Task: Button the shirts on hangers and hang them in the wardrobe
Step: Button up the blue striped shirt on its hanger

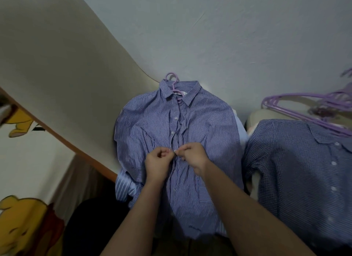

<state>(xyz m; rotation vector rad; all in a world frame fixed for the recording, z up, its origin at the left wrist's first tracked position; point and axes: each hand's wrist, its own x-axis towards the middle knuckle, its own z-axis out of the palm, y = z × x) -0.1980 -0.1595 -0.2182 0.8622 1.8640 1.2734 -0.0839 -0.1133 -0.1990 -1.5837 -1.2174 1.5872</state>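
Observation:
A blue-and-white striped shirt (205, 133) on a purple hanger (173, 80) lies flat in front of me, collar away from me. Its upper placket shows two white buttons done up. My left hand (157, 163) pinches the left edge of the placket at mid-chest. My right hand (192, 156) pinches the right edge at the same spot, fingertips meeting the left hand's around a small white button. Lower buttons run down the placket towards me.
A dark blue checked shirt (297, 170) with white buttons lies to the right. Several bare purple hangers (304, 103) are piled above it. Another striped garment (123, 187) peeks out under the left side. A beige panel with a brown edge (57, 84) stands at the left.

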